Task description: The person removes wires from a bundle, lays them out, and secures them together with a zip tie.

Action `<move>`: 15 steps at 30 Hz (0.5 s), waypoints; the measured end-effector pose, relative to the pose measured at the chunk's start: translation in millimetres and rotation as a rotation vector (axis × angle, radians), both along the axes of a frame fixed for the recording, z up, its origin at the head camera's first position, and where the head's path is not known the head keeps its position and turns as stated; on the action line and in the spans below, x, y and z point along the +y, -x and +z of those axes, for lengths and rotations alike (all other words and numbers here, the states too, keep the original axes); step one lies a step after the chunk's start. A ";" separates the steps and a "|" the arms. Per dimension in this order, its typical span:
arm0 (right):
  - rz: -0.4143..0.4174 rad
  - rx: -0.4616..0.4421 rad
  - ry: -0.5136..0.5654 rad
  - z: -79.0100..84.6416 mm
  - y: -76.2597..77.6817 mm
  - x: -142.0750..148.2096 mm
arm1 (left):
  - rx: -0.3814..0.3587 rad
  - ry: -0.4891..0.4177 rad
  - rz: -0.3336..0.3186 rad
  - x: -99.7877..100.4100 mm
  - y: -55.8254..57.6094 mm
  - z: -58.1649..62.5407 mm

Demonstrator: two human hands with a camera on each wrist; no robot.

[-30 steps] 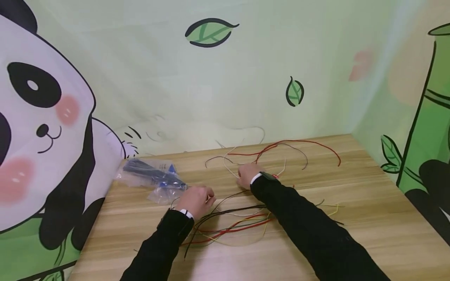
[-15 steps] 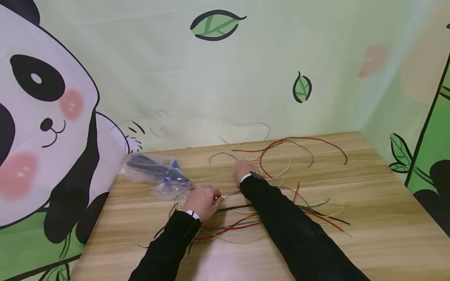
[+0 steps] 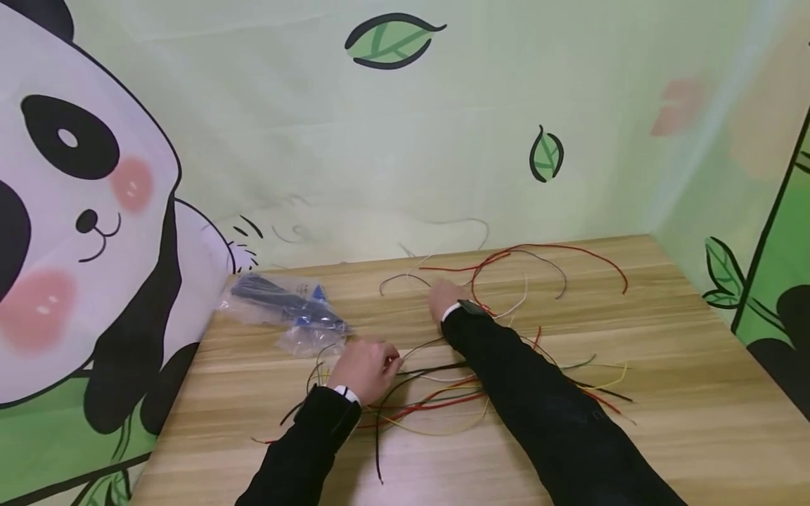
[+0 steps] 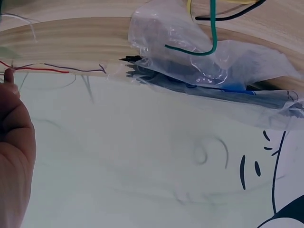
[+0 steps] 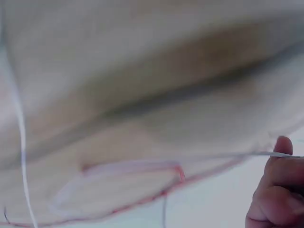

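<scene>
My right hand reaches toward the back of the table, and in the right wrist view its fingers pinch a thin white wire. Red wires and a grey wire curl just beyond it. My left hand stays at the near left with bent fingers round thin wires, their grip largely hidden by the hand's back. Black wires, red wires and a yellow wire spread beside and under it. A green wire curves close to the left wrist camera.
A clear plastic bag with dark grey strips lies at the back left of the wooden table. Behind the table hangs a pale green cloth printed with a panda and leaves. More wire ends stick out right of my right sleeve.
My right hand has shifted slightly back over the far wires, and the white wire there has moved. A black wire's end now lies farther right and nearer me. My left hand stays nearly still.
</scene>
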State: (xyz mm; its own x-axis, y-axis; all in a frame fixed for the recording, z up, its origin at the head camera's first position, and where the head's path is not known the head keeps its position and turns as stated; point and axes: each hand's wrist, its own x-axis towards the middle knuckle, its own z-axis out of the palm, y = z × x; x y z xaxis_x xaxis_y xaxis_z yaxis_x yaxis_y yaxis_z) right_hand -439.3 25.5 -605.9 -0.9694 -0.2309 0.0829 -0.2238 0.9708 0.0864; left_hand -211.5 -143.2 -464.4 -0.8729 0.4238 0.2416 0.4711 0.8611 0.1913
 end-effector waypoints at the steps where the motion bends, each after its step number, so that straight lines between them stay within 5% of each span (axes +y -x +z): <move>1: -0.008 -0.021 0.007 1.5 4.1 2.9 | 0.006 -0.005 -0.003 -0.3 -1.5 0.5; 3: -0.041 -0.133 0.119 64.2 -27.9 10.2 | 0.013 -0.018 -0.007 -0.4 -4.8 2.6; 7: 0.048 -0.070 0.157 164.7 -84.7 35.2 | -0.006 -0.046 -0.006 -0.7 -12.3 7.7; 10: 0.076 0.045 0.194 199.2 -99.8 56.2 | -0.007 -0.063 -0.002 -2.0 -18.2 11.0; 15: 0.119 0.273 0.282 230.0 -113.0 87.9 | 0.033 -0.092 0.014 -7.3 -28.0 15.4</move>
State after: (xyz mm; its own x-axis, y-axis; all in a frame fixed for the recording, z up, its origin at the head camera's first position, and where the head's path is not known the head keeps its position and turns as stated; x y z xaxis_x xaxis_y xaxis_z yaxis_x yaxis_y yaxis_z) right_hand -326.3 113.4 -375.9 -0.8710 -0.2721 0.4091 -0.3421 0.9335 -0.1073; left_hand -183.5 -150.5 -449.0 -0.8694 0.3866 0.3076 0.4668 0.8468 0.2549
